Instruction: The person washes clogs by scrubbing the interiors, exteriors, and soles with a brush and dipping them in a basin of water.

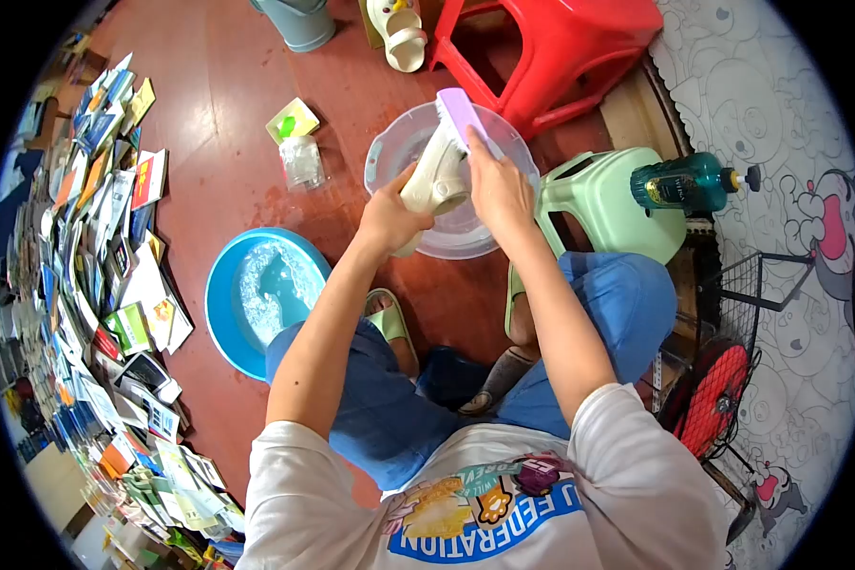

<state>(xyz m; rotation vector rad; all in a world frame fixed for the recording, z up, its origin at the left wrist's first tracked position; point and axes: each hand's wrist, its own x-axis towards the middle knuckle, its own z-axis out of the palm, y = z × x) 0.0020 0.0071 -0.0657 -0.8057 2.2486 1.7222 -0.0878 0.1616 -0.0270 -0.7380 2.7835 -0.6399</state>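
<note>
My left hand [389,218] is closed around a cream clog [437,178], which is tilted over a clear plastic basin [380,161]. My right hand [501,190] grips a scrubbing brush [461,116] with a purple back and pale bristles. Its bristles lie against the upper end of the clog. Part of the clog is hidden behind my left fingers. A second cream clog [406,47] rests beyond the basin, beside the red stool.
A blue basin [220,313] of sudsy water sits at my left. Right of me, a green stool [603,214] carries a teal pump bottle [679,182]. A red stool [541,57] and grey bucket [299,24] stand farther off. Books [114,237] pile along the left.
</note>
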